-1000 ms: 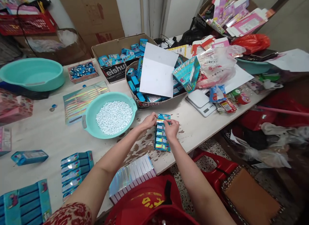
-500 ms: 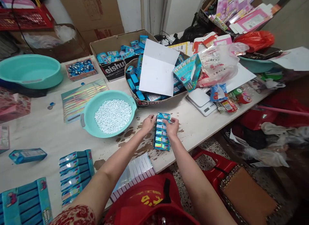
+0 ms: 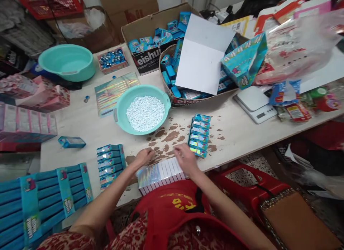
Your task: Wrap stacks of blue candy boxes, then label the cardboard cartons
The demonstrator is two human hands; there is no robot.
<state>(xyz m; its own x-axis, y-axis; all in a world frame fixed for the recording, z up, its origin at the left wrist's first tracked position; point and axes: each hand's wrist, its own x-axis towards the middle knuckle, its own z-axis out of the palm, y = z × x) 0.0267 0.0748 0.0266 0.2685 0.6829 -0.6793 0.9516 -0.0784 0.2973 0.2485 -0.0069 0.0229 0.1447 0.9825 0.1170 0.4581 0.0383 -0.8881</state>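
My left hand [image 3: 144,157] is above the far left corner of a row of shiny white boxes [image 3: 163,173], its fingers loosely bent and holding nothing visible. Over the right end of that row is my right hand [image 3: 186,157], thumb and fingers slightly apart, with nothing seen between them. A column of small blue packs [image 3: 199,135] stands on the table just beyond my right hand. Left of my left hand sits another group of blue packs [image 3: 110,164]. The teal basin [image 3: 121,115] farther back holds many small white pieces.
Two cardboard boxes [image 3: 146,62] of blue packs stand at the back, a white sheet [image 3: 204,53] over one. A scale [image 3: 255,105] and plastic bags lie right. Larger blue packs [image 3: 48,196] and pink boxes [image 3: 29,124] are left; a red chair [image 3: 242,174] is right below the edge.
Both hands have left the column of blue packs and come back toward my body, over the white boxes. The view has shifted, showing more of the table's left side.
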